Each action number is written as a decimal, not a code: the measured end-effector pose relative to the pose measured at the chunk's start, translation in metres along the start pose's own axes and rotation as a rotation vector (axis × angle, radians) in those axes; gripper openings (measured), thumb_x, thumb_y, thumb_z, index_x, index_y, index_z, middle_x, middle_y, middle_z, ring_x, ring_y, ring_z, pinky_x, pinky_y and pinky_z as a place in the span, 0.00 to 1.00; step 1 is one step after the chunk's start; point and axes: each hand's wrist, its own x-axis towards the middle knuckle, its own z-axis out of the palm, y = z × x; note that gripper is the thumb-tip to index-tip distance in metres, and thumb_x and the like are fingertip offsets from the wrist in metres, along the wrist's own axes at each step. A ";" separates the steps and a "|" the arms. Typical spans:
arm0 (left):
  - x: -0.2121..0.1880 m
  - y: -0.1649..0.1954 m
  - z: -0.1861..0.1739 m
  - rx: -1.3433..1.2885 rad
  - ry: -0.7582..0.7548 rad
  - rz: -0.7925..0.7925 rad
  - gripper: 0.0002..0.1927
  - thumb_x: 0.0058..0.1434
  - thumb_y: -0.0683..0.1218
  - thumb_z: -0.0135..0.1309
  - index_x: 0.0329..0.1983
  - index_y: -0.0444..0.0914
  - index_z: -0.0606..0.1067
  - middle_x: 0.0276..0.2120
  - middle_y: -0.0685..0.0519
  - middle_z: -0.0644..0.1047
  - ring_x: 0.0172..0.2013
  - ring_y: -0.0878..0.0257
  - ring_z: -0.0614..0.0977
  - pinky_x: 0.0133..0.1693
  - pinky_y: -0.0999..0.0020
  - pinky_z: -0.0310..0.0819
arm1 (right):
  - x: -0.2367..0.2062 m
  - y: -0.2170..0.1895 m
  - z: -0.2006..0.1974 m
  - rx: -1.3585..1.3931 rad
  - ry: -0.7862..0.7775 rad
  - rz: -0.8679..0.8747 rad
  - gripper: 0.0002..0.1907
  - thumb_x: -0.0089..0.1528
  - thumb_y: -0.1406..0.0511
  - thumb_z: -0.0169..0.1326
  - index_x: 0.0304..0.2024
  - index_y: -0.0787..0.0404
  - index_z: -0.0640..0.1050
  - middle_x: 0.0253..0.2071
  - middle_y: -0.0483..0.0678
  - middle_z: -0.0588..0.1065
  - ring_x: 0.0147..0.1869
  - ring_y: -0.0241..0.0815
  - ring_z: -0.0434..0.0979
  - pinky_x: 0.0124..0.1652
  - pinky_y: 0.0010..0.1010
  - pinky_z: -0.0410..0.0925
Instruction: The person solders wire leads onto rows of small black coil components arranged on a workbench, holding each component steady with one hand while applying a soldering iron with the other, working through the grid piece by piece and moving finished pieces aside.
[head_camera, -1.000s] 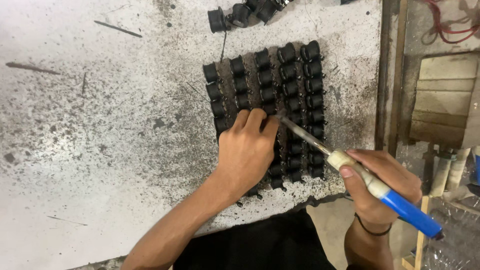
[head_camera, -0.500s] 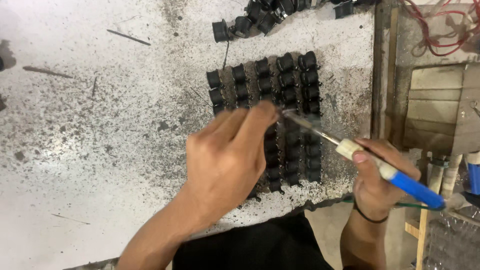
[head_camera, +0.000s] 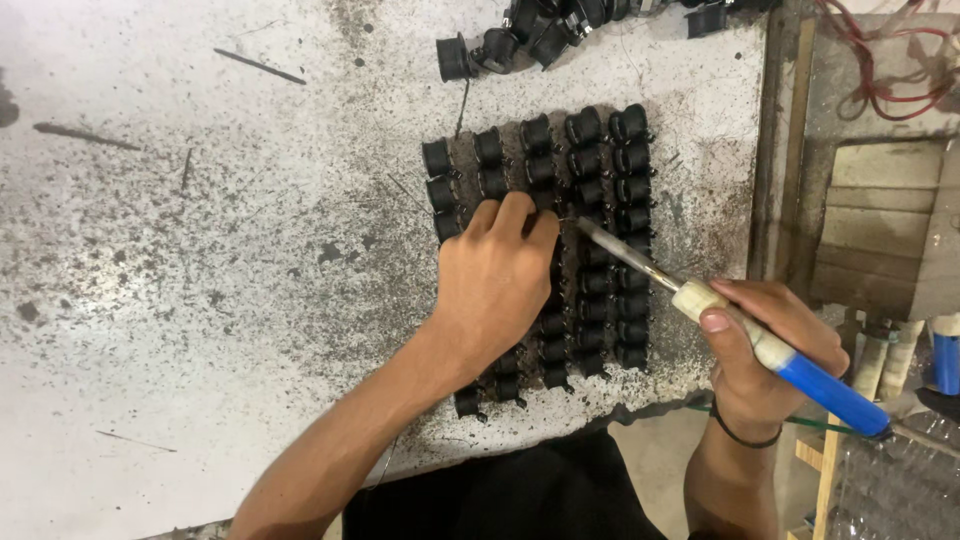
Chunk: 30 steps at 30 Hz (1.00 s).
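Several small black parts (head_camera: 600, 190) lie in neat rows on a speckled white tabletop (head_camera: 220, 300). My left hand (head_camera: 495, 285) rests on the middle rows, fingertips pressing down on the parts near the third row. My right hand (head_camera: 770, 350) grips a soldering iron (head_camera: 740, 330) with a blue handle and a cream collar. Its metal tip points up and left, ending just right of my left fingertips, at the parts. The left hand hides the parts beneath it.
A loose heap of the same black parts (head_camera: 540, 40) lies at the table's far edge. Right of the table's edge are a wooden frame (head_camera: 870, 230), red wires (head_camera: 890, 60) and a blue cylinder (head_camera: 945, 365). Thin dark sticks (head_camera: 260, 65) lie far left.
The view has shifted. My left hand has settled flatter over the rows, and the iron's tip still stays close beside its fingertips.
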 end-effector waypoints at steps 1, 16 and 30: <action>0.000 0.000 0.000 0.001 -0.010 -0.006 0.12 0.48 0.34 0.56 0.38 0.33 0.79 0.37 0.47 0.75 0.36 0.53 0.81 0.28 0.61 0.79 | 0.001 -0.003 0.000 -0.008 -0.004 -0.011 0.16 0.66 0.63 0.67 0.45 0.72 0.81 0.39 0.58 0.80 0.39 0.42 0.82 0.41 0.21 0.72; 0.002 0.013 0.003 0.017 -0.037 0.010 0.12 0.47 0.35 0.59 0.37 0.32 0.77 0.37 0.44 0.75 0.39 0.50 0.81 0.28 0.58 0.80 | 0.047 -0.071 0.000 -0.308 -0.339 -0.180 0.13 0.62 0.69 0.68 0.47 0.70 0.81 0.39 0.57 0.81 0.38 0.42 0.85 0.33 0.21 0.74; 0.039 0.019 -0.059 0.026 0.071 0.016 0.18 0.51 0.33 0.56 0.46 0.34 0.78 0.39 0.45 0.73 0.36 0.54 0.80 0.24 0.63 0.77 | 0.024 -0.001 0.001 0.192 -0.025 0.027 0.14 0.68 0.66 0.65 0.47 0.75 0.80 0.37 0.57 0.80 0.36 0.42 0.82 0.37 0.22 0.72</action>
